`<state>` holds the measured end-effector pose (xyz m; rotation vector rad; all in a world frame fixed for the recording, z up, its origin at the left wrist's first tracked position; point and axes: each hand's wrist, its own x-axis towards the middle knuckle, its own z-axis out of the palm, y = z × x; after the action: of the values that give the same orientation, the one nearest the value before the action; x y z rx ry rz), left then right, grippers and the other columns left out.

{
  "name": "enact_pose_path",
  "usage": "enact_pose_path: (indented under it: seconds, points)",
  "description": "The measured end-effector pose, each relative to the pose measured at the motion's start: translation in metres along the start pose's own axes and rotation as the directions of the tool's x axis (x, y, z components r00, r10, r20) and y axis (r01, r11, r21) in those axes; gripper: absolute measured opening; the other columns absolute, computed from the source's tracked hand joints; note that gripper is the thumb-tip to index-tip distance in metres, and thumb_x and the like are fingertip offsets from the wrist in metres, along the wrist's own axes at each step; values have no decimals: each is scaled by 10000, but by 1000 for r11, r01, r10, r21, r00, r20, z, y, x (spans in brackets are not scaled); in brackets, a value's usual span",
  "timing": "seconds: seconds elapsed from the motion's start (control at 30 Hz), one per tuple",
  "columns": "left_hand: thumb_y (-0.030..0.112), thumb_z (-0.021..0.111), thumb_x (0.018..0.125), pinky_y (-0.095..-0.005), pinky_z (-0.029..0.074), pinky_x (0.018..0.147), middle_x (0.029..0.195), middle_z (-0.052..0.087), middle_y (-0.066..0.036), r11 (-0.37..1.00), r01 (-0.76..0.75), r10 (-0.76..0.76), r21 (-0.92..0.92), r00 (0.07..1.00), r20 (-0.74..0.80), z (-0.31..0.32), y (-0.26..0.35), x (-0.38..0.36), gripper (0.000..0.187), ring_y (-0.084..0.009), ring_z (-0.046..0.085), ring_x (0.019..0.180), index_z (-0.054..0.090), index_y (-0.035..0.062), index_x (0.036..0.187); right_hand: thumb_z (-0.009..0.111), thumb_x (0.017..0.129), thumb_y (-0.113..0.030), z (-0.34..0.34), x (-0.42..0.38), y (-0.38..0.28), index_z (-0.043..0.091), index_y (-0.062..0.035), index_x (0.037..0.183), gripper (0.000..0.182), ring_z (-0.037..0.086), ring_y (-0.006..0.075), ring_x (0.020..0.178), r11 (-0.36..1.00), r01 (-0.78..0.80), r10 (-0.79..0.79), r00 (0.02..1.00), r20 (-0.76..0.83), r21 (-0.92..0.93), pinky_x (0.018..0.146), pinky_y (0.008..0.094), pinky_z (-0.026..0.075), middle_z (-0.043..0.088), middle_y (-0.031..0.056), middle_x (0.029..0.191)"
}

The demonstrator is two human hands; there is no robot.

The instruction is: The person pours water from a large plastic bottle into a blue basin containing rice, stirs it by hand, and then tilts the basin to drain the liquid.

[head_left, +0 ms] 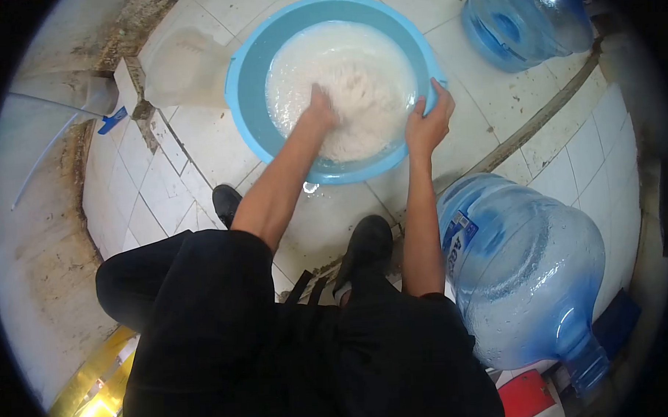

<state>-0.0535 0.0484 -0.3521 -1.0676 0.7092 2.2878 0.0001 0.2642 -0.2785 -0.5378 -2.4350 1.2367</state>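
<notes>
A round blue basin point(247, 101) stands on the tiled floor, holding cloudy white liquid with pale, grain-like matter point(363, 90) under it. My left hand point(321, 110) is partly down in the liquid near the basin's middle, its fingers smeared by motion and partly hidden. At the basin's right rim, my right hand point(429, 120) grips the edge, thumb on the inner side and fingers over the outside.
A large clear blue water bottle point(527, 268) lies close to my right leg, and another point(526, 22) stands beyond the basin at the upper right. A blue-headed squeegee point(112, 121) is at the left. Something red point(527, 397) shows at the lower right, a shiny yellow object point(94, 386) at the lower left.
</notes>
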Motion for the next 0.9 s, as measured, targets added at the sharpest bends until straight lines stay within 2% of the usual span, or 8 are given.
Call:
enact_pose_path:
  seconds: [0.17,0.23,0.27,0.33,0.37,0.5,0.6,0.9]
  points:
    - [677,236,1000,-626,365,1107,1572,375,-184,955,-66,123,289,976,-182,45,28,-51,802,-384,401,1420,424,93,1518,614,903,-55,0,0,1,567,-188,1321,441,606,385,1166,999,39,-39,999,-9,-5,962,485,488,500,132,1384]
    - [697,282,986,-635,284,1151,1616,275,-205,368,-5,268,930,958,-101,24,49,-63,839,-395,320,1465,330,90,1562,616,901,-52,1,0,1,566,-184,1321,443,603,385,1172,1000,29,-29,1000,-4,-9,961,485,490,501,132,1382]
    - [697,282,986,-635,284,1151,1616,275,-205,363,1,267,932,958,-105,11,56,-62,839,-395,320,1465,330,90,1562,616,900,-50,1,0,3,567,-181,1319,442,602,382,1174,1000,31,-31,999,-6,-4,957,486,491,502,131,1380]
    - [708,334,975,-588,235,1190,1620,262,-215,-404,201,202,892,971,-128,-31,58,-42,874,-398,294,1476,240,96,1593,617,900,-49,0,0,3,568,-178,1317,440,600,380,1175,1000,25,-25,1000,-4,-7,952,487,492,503,129,1378]
    - [708,334,975,-588,235,1190,1620,262,-215,-406,205,195,891,972,-134,-45,54,-39,874,-398,294,1476,240,96,1593,617,899,-47,0,0,1,567,-178,1317,441,601,379,1173,1000,25,-25,1000,-4,1,950,487,493,506,129,1373]
    - [692,331,990,-499,272,1199,1595,321,-213,39,271,74,962,959,-273,-62,1,-53,836,-372,328,1462,271,110,1586,616,896,-42,0,-1,-3,570,-171,1312,438,598,375,1175,1000,17,-17,1000,-12,4,955,483,493,518,128,1356]
    - [681,223,1011,-499,302,1184,1550,407,-181,696,84,12,714,992,-130,-54,-36,-47,815,-348,405,1417,307,90,1566,614,893,-36,1,-1,-1,574,-160,1306,433,586,373,1192,999,50,-50,998,-32,15,967,478,488,525,129,1345]
    - [675,159,1010,-567,368,1128,1540,430,-145,973,-104,107,-206,994,5,21,-36,-30,798,-378,443,1389,330,117,1555,612,890,-38,-1,0,2,577,-152,1299,427,569,388,1206,998,67,-67,998,-8,17,975,473,487,522,147,1343]
